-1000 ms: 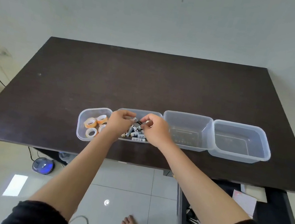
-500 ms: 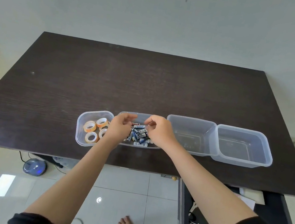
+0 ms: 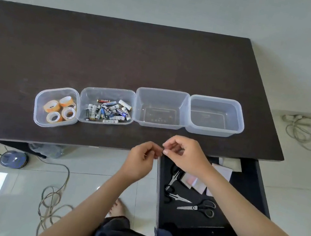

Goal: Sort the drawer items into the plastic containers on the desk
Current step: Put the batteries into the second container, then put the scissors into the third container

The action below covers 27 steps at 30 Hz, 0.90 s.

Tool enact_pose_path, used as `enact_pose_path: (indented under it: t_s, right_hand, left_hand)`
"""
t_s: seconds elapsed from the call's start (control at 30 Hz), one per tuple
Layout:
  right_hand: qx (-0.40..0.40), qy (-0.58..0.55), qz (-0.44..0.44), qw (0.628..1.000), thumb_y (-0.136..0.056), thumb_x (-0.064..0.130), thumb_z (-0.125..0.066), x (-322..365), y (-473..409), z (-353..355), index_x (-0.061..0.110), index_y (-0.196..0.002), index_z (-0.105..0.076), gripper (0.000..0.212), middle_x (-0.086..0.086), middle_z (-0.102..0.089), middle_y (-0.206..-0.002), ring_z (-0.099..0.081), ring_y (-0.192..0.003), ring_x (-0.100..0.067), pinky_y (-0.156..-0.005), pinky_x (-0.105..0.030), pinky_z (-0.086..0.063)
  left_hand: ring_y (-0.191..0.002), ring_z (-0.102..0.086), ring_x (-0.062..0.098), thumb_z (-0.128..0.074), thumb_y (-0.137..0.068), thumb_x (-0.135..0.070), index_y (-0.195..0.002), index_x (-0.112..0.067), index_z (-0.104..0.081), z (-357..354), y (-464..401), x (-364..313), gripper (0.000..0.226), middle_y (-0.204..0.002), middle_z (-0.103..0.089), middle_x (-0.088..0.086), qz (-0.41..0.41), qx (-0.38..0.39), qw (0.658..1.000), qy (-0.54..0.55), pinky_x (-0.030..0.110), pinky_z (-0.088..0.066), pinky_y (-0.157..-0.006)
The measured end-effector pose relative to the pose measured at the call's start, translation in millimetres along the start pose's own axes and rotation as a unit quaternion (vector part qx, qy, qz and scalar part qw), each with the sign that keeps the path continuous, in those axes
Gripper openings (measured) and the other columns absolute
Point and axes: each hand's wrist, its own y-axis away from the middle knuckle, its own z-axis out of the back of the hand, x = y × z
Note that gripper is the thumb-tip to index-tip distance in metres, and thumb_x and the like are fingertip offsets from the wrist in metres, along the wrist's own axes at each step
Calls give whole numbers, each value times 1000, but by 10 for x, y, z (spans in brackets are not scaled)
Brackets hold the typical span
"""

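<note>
Head view: our left hand (image 3: 141,158) and right hand (image 3: 185,154) meet fingertip to fingertip, loosely curled; whether they pinch anything we cannot tell. They hover above the open drawer (image 3: 234,231), likely to fetch scissors (image 3: 200,207).

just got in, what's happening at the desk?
A person is sorting drawer items into four clear containers on the desk. Tape rolls fill the leftmost container, batteries the second; the other two look empty. Both hands, left and right, hang with curled fingers near the desk's front edge, above the open drawer, which holds scissors and paper pads. Whether they hold anything is unclear.
</note>
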Motion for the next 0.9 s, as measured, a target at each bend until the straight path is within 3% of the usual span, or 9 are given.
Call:
enact_pose_path:
  t_s: [0.17,0.33,0.43,0.57,0.73,0.83,0.9]
  right_hand:
    - [36,76,-107,991,-83,16,-69,-907,609,378,22,-88,-68,8,12,-64,-82,-59,-69,-3,-67,-16,-45]
    - [49,134,-231,962,-85,20,-67,-1851,1003,733,23,-91,-64,7,2,-65,-93,-62,-82,-13,-76,-27,-52]
    - [92,187,-282,936,-86,23,-64,-2284,1169,854,18,-99,-62,14,-1,-59,-98,-60,-89,-18,-82,-33,-52]
    - [74,232,-241,939,-89,24,-61,-2561,1193,910,19,-114,-56,26,-4,-48,-114,-55,-96,-21,-80,-34,-49]
    - [10,224,-176,959,-87,21,-60,-2708,942,980,20,-128,-49,42,-5,-38,-128,-44,-117,-24,-78,-39,-52]
    - [-2,225,-159,961,-85,25,-63,-2745,746,995,22,-134,-42,54,-5,-33,-133,-42,-120,-25,-74,-34,-49]
    - [10,229,-165,959,-81,28,-66,-2760,641,978,25,-139,-36,65,-5,-27,-137,-38,-123,-26,-81,-36,-49]
  left_hand:
    - [-91,-62,15,-40,-92,0,-97,-13,-66,-880,209,171,30,-97,-66,-1,69,108,990,-63,22,-50,-82]
    - [-107,-53,14,-49,-92,-9,-117,-17,-60,-1484,264,374,28,-123,-49,1,131,136,971,-145,18,-41,-94]
    - [-127,-39,27,-53,-90,-14,-129,-19,-51,-1729,249,518,40,-139,-35,7,173,124,955,-208,34,-37,-109]
    - [-142,-9,39,-57,-88,-18,-143,-26,-31,-1939,191,550,61,-156,-5,9,225,79,937,-255,45,-27,-113]
    - [-142,-5,42,-58,-88,-23,-146,-33,-23,-2128,36,581,68,-158,4,9,271,69,916,-287,49,-31,-109]
    - [-140,-11,43,-58,-87,-21,-144,-33,-26,-2241,-55,597,66,-157,0,9,292,44,916,-270,50,-34,-107]
    - [-137,-16,42,-60,-86,-22,-140,-31,-32,-2305,-94,602,62,-154,-6,11,298,12,918,-260,48,-36,-104]
